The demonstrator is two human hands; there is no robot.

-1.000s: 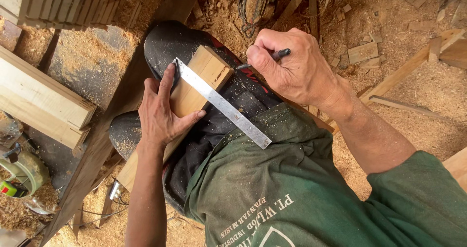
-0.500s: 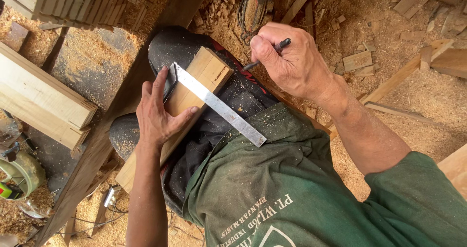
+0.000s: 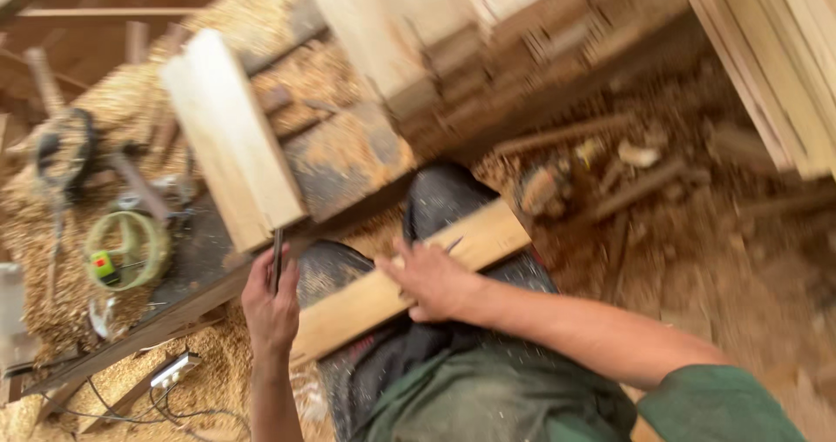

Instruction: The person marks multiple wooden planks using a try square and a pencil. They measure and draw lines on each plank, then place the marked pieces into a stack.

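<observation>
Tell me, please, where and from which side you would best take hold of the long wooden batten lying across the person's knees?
Grip the batten at its free upper-right end, coming from above and the far side. That end juts bare past the dark trousers, both long edges open. The middle is under the right hand, and the lower-left end sits close to the left hand with its thin tool, probably awkward.

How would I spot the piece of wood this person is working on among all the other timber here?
Start at the person's knees in dark trousers at the bottom middle. A pale wooden board lies slanted across them, with the right hand pressing on its middle and the left hand just beyond its lower end. Unlike the other timber stacked or lying on the bench and floor, it rests on the person's lap.
</observation>
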